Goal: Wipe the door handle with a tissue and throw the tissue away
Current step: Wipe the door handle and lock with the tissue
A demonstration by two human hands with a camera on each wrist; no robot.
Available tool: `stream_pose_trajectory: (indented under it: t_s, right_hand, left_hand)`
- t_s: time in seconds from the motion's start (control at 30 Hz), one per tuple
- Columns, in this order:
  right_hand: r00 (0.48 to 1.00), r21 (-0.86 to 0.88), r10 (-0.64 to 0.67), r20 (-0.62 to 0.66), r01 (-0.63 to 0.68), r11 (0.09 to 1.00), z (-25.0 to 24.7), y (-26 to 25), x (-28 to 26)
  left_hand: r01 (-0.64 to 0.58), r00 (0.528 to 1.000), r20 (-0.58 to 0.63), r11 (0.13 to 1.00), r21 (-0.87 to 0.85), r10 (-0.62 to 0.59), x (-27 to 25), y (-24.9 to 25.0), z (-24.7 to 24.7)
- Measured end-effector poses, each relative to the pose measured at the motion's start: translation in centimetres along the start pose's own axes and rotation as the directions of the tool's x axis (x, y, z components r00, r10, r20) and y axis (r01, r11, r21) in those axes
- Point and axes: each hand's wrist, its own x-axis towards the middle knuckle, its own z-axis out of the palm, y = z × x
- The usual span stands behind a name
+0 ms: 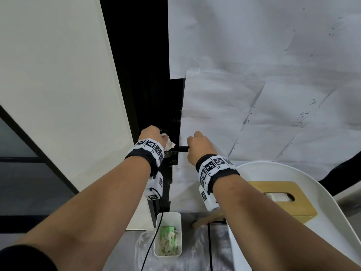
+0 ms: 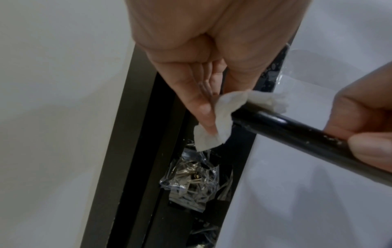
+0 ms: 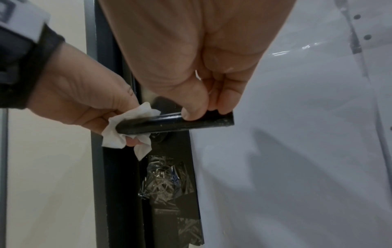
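A black lever door handle (image 1: 181,148) (image 2: 297,132) (image 3: 169,124) sticks out from a black door whose face is covered with white paper sheets. My left hand (image 1: 154,136) (image 3: 84,104) holds a crumpled white tissue (image 1: 170,144) (image 2: 220,117) (image 3: 125,127) wrapped round the handle's inner end near the door. My right hand (image 1: 197,145) (image 3: 201,94) grips the handle's free outer end between thumb and fingers (image 2: 371,147). A small white bin (image 1: 168,234) with used tissues stands on the floor below.
A wooden tissue box (image 1: 283,200) sits on a round white table (image 1: 332,222) at the lower right. Crumpled clear tape (image 3: 163,181) covers the lock plate below the handle. A white wall (image 1: 58,85) lies left of the door frame. Plastic sheeting (image 1: 193,251) covers the floor.
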Motion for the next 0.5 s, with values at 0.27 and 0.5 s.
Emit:
stream_pose_trajectory:
  t_s: [0.27, 0.5]
  right_hand:
    - [1.0, 0.01, -0.007, -0.017, 0.007, 1.0, 0.0, -0.1, -0.3]
    - [1.0, -0.01, -0.012, -0.025, 0.012, 1.0, -0.1, -0.2, -0.4]
  left_hand:
    - [0.009, 1.0, 0.014, 1.0, -0.001, -0.009, -0.6, -1.2, 0.5]
    - [0.041, 0.998, 0.053, 0.999, -0.017, -0.04, -0.8, -1.3, 0.7]
